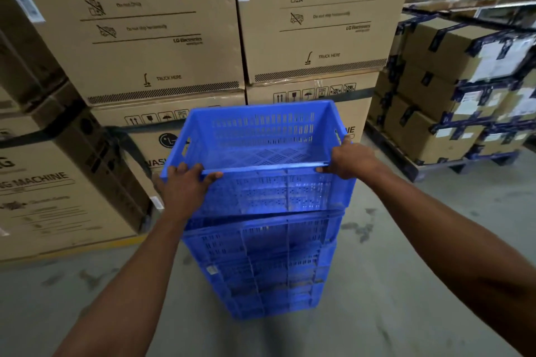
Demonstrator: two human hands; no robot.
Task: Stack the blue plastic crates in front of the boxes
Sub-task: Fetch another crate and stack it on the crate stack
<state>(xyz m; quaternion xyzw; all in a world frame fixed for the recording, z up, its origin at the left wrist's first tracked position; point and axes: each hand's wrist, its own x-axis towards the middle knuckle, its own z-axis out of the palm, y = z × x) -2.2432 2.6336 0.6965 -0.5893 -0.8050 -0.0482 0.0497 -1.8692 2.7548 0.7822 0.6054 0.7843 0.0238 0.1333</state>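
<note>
where the grey concrete floor (pixel 406 284) meets the rear of the scene, a wall of large cardboard boxes (pixel 162 38) stands stacked, printed with handling symbols and "truck here" marks; more washing machine boxes (pixel 52 182) sit at the left, and a pallet of smaller taped cartons (pixel 452 101) stands at the right. directly in front of the boxes, a stack of blue plastic crates (pixel 261 264) rests on the floor. the top crate (pixel 269 153) sits on this stack, slightly askew over the crate beneath, open side up, with perforated walls and nothing inside. left hand (pixel 185 185) grips the near left corner of the top crate's rim, fingers curled over the edge. right hand (pixel 351 158) grips the near right corner of the same rim, thumb on the near rim
</note>
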